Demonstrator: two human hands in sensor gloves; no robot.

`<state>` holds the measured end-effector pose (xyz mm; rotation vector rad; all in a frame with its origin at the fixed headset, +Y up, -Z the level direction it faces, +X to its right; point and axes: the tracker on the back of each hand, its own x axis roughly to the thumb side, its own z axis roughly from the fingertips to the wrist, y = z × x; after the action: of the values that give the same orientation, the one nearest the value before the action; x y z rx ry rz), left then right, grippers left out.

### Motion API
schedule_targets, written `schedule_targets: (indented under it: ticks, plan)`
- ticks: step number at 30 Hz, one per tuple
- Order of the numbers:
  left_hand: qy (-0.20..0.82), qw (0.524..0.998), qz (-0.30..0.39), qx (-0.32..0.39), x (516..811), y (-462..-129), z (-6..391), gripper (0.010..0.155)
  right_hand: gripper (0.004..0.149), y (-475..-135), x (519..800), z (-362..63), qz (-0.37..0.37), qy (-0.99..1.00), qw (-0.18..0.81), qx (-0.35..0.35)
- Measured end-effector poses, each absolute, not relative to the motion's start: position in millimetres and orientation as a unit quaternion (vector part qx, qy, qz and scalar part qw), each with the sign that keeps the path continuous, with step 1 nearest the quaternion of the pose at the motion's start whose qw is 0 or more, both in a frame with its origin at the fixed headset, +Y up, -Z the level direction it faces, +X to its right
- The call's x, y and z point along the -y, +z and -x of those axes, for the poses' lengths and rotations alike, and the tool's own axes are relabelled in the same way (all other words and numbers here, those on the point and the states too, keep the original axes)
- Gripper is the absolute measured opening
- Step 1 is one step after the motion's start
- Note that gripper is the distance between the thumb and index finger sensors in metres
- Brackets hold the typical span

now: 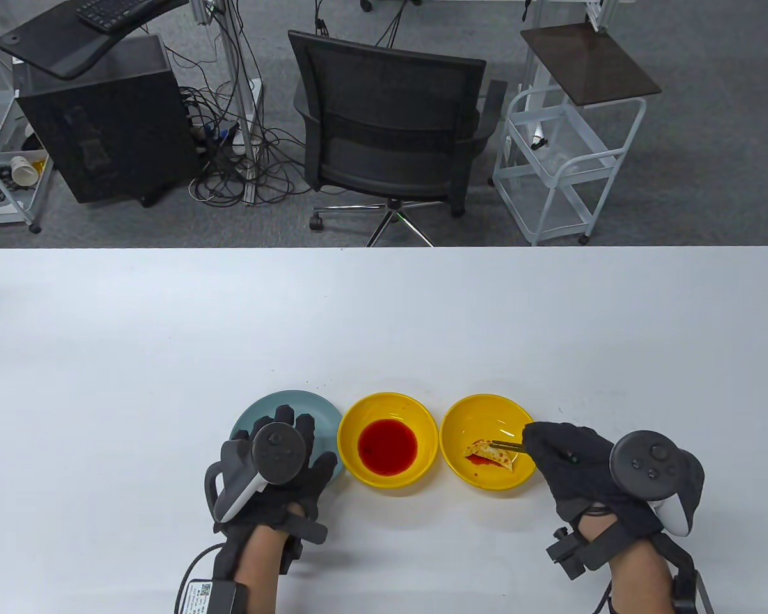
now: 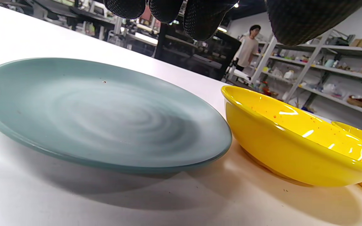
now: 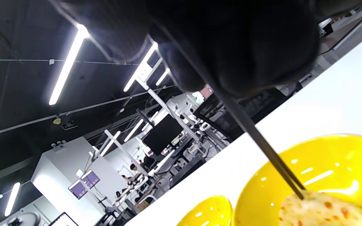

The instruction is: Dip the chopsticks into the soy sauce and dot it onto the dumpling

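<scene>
My right hand [image 1: 560, 451] holds dark chopsticks [image 1: 507, 445]; in the right wrist view the chopsticks [image 3: 262, 142] run down and their tips touch the dumpling [image 3: 319, 210]. The dumpling [image 1: 494, 454], pale with red spots, lies in the right yellow bowl [image 1: 467, 416]. The middle yellow bowl [image 1: 358, 422] holds red sauce [image 1: 388, 447]. My left hand [image 1: 294, 451] lies flat with fingers spread over the blue-grey plate [image 1: 307, 403] and holds nothing; its fingertips [image 2: 200, 18] hang above the plate [image 2: 99, 113].
The plate and the two bowls stand in a row near the front edge of the white table [image 1: 384, 320]. A black office chair [image 1: 390, 128] and a white cart [image 1: 563, 153] stand beyond the far edge.
</scene>
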<state>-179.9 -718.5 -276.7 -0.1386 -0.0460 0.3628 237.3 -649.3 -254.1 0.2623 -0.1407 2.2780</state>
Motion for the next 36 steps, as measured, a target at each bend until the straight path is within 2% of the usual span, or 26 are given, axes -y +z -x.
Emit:
schedule_targets:
  ticks: [4, 9, 16, 20, 25, 27, 29, 33, 36]
  plan:
    - [0.182, 0.981, 0.07, 0.022, 718, -276, 180, 0.079, 0.053, -253, 647, -242, -0.092, 0.904, 0.414, 0.056]
    - [0.184, 0.98, 0.066, 0.025, 717, -276, 179, 0.079, 0.055, -249, 639, -247, -0.104, 0.888, 0.437, 0.103]
    - [0.223, 0.972, 0.016, 0.075, 699, -263, 159, 0.078, 0.054, -237, 632, -222, -0.185, 0.873, 0.414, 0.182]
    - [0.248, 0.963, -0.004, 0.108, 693, -256, 147, 0.076, 0.052, -233, 640, -195, -0.267, 0.859, 0.388, 0.199]
    - [0.349, 0.921, 0.019, 0.174, 689, -246, 126, 0.069, 0.055, -223, 650, -158, -0.319, 0.857, 0.339, 0.222]
    - [0.396, 0.897, 0.034, 0.195, 689, -243, 119, 0.066, 0.057, -220, 651, -147, -0.332, 0.852, 0.338, 0.222]
    - [0.494, 0.843, 0.073, 0.201, 694, -242, 112, 0.064, 0.058, -215, 653, -138, -0.347, 0.85, 0.324, 0.23]
    - [0.656, 0.698, 0.22, 0.183, 716, -240, 97, 0.067, 0.06, -207, 655, -122, -0.37, 0.848, 0.281, 0.254]
    - [0.708, 0.622, 0.285, 0.172, 730, -237, 88, 0.067, 0.06, -203, 657, -114, -0.372, 0.85, 0.266, 0.262]
